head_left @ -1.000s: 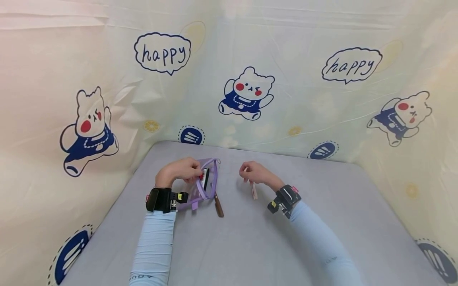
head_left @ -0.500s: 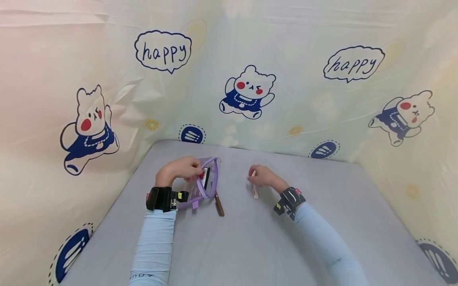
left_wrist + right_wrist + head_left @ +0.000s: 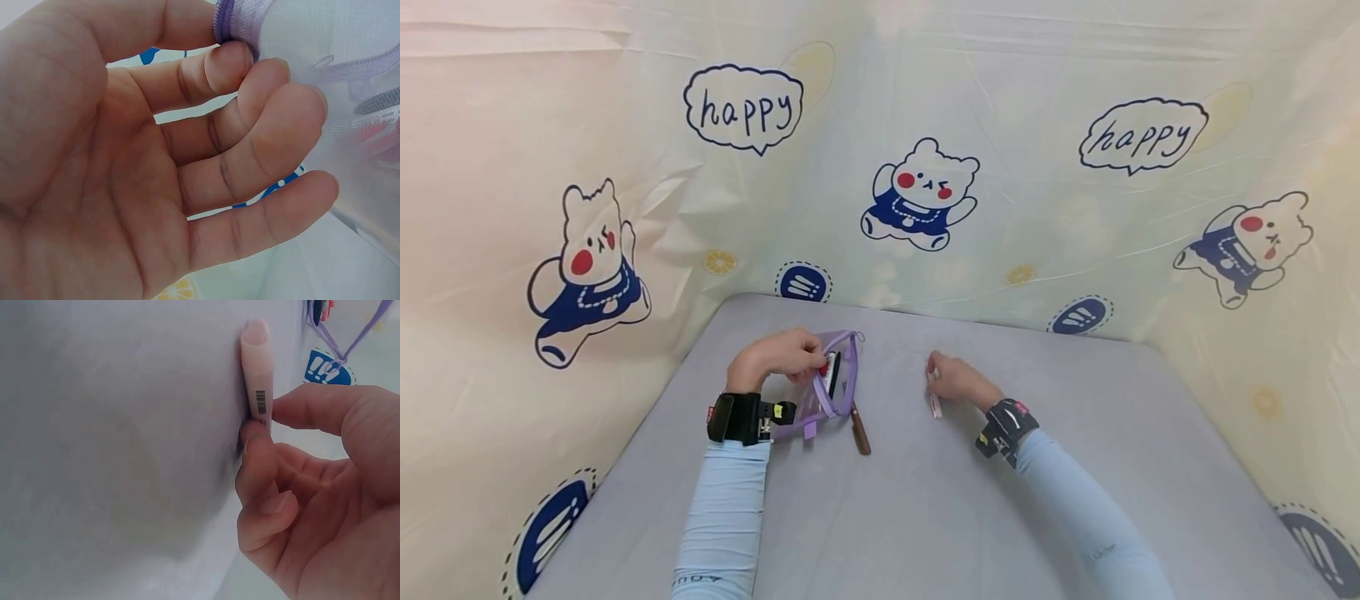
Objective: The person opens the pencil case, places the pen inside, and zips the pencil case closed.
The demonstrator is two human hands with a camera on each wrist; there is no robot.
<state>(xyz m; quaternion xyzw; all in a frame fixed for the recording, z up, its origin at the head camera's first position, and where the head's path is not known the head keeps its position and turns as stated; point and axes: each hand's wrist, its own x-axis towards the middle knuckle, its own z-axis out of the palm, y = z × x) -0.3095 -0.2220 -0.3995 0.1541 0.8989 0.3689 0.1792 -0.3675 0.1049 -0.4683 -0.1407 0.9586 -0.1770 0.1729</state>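
My left hand (image 3: 790, 354) pinches the purple-trimmed edge of a see-through mesh pencil pouch (image 3: 852, 375) between thumb and index finger; the other fingers curve loosely in the left wrist view. Through the pouch's mouth shows a white marker (image 3: 829, 371) with a red part, beside a black pen-like item (image 3: 835, 375). My right hand (image 3: 958, 382) has thumb and index finger on either side of a pale pink marker (image 3: 259, 381) with a barcode, low at the table surface. Its far end is hidden by the fingers.
A slim brown pen-like thing (image 3: 860, 435) lies on the grey tabletop (image 3: 895, 517), one end against the pouch. A printed cloth curtain (image 3: 1000, 208) rises behind the table and along its sides.
My right hand has shifted right and slightly nearer me, coming down onto the pale pink marker and taking it between thumb and finger. The left hand and pouch stay nearly still.
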